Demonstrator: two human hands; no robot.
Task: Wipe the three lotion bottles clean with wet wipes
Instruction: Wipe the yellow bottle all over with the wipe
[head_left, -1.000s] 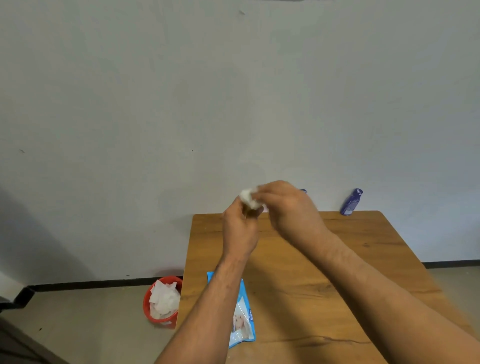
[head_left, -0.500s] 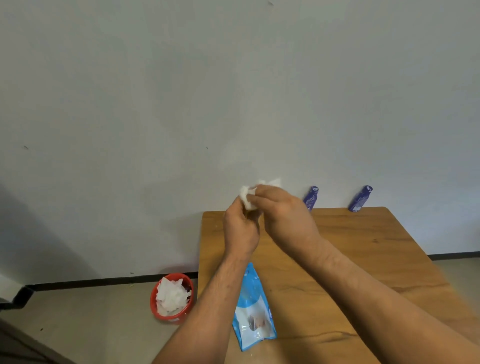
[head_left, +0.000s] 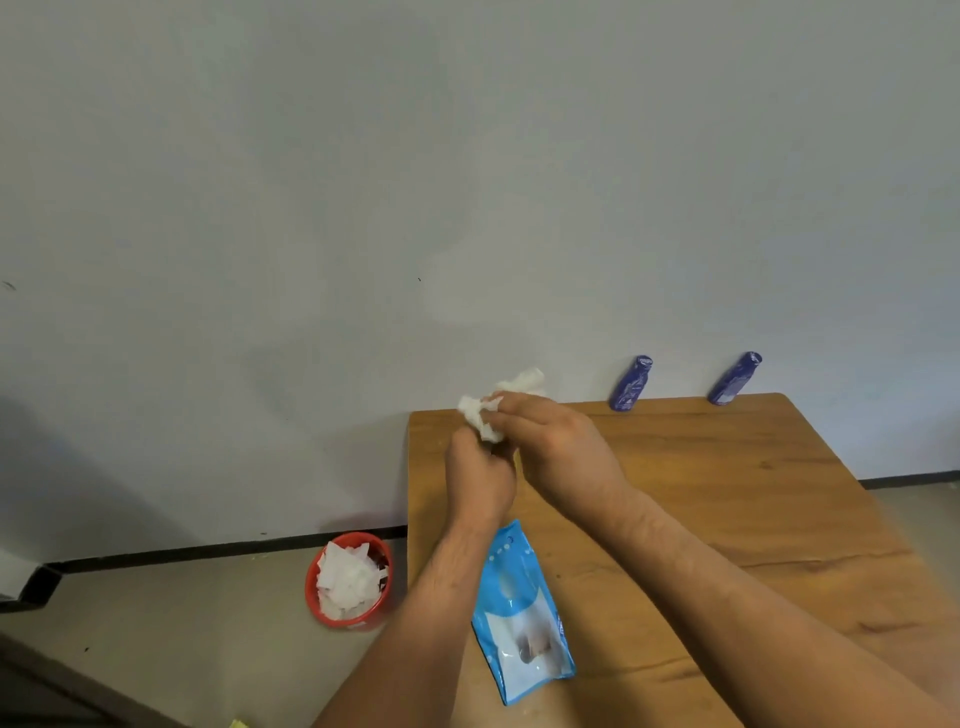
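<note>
Two dark blue lotion bottles stand at the table's far edge against the wall, one (head_left: 630, 384) nearer the middle and one (head_left: 735, 379) further right. Over the table's far left corner my left hand (head_left: 480, 478) is curled in a fist round a third lotion bottle, which is almost wholly hidden. My right hand (head_left: 556, 447) pinches a crumpled white wet wipe (head_left: 480, 413) and presses it onto the top of that fist. Both hands touch each other.
A blue pack of wet wipes (head_left: 519, 608) lies near the left edge of the wooden table (head_left: 753, 493), below my left forearm. On the floor left of the table stands a red bin (head_left: 349, 579) full of used white wipes. A grey wall is close behind.
My hands stay together while the wipe shifts over the left fist. My view has swung left, and the nearer standing bottle has come out from behind my right hand.
</note>
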